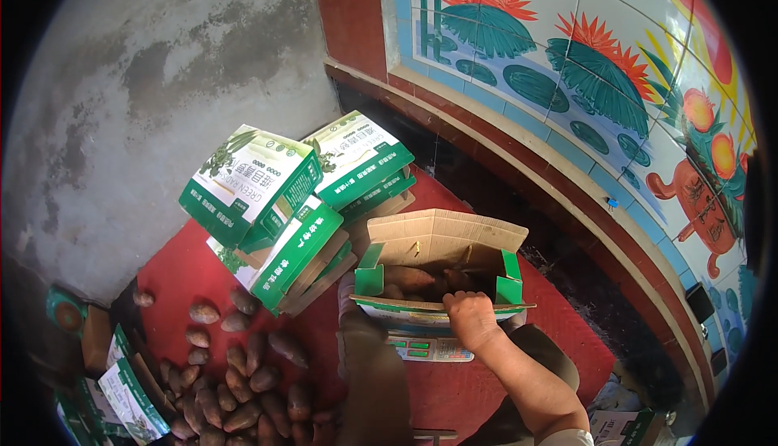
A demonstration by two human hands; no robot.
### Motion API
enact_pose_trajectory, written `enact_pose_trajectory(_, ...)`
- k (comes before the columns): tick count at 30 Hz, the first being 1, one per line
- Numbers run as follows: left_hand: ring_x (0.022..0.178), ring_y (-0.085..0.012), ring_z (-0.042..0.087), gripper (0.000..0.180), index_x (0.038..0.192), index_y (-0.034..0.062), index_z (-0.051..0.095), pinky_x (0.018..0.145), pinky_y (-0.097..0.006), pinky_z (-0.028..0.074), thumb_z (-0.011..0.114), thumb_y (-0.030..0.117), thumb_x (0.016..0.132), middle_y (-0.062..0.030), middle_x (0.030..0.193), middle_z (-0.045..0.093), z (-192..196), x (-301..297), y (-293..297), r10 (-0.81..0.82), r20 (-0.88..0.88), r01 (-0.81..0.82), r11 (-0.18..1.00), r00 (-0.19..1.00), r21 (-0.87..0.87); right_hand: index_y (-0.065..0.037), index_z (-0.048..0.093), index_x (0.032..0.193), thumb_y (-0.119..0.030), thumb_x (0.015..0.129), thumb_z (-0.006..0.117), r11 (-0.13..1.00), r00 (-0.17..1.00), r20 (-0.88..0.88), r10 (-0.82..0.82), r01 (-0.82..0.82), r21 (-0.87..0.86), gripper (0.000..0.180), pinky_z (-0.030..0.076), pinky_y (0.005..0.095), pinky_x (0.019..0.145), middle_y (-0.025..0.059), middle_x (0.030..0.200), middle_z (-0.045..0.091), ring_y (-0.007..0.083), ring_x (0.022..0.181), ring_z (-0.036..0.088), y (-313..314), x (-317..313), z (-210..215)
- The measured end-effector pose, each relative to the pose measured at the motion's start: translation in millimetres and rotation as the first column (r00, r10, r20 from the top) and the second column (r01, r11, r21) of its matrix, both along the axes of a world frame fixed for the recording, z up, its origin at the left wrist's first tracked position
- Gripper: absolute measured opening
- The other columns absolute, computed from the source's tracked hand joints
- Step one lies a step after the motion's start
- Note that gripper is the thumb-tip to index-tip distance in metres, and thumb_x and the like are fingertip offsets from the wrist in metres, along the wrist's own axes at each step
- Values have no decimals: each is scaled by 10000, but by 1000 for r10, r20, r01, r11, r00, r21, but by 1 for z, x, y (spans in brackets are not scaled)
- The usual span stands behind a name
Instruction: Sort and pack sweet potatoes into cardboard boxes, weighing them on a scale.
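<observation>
An open cardboard box (442, 235), green and white outside and brown inside, sits between my legs with its flaps raised. Inside it lie several reddish-brown tubers (409, 278) that look like sweet potatoes, partly in shadow. My right hand (470, 316) is closed over the box's near edge, its fingers bent over the rim. Just below that edge shows the panel of a digital scale (429, 349), with green displays and a keypad; whether the box rests on it is hidden. My left hand is out of view.
Green-and-white cartons (251, 174) are piled at the far left on a red mat (174, 261). A heap of loose tubers (243, 389) lies at the lower left, beside more cartons (134, 397). A plastered wall (203, 49) and a painted tile wall (559, 81) meet behind.
</observation>
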State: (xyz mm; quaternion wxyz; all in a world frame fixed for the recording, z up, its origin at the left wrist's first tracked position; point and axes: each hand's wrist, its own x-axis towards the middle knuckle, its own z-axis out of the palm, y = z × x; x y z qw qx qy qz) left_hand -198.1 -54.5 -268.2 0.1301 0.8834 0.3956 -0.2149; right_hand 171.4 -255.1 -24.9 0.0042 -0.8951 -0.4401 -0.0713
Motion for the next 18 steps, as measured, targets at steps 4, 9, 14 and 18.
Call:
enact_pose_trajectory(4,950,-344,578,449,1060,39,565,839,-440,474,733,241,695,-162,1038,594,0,-1,-1,-3,2,3,1000,1000,-6,-126,595,774,-112,732,607,999,1000,-24,-10,9,-44,47,492,323,653,53,749,622,202,719,643,0,0,0)
enact_pose_trajectory(9,949,-342,580,452,1062,39,564,838,-439,474,733,242,695,-163,1036,595,-1,-5,-5,-11,-1,11,1000,1000,-9,-126,592,774,-109,733,603,999,1000,-10,-3,3,-47,45,491,322,649,55,745,619,203,714,642,1,2,-2)
enact_pose_trajectory(14,947,-340,581,455,1065,39,562,836,-439,475,733,243,695,-164,1035,596,-3,-9,-9,-8,0,8,1000,1000,-16,-115,575,751,-84,698,598,1000,1000,-21,-3,3,15,66,492,337,637,61,717,600,221,692,633,1,3,0)
enact_pose_trajectory(18,946,-338,582,458,1067,38,561,835,-439,476,733,243,695,-164,1033,597,-3,-5,-12,-18,0,18,1000,1000,-22,-123,590,775,-105,725,609,999,1000,-18,2,-2,-40,56,490,318,640,54,743,616,199,705,639,1,3,1)
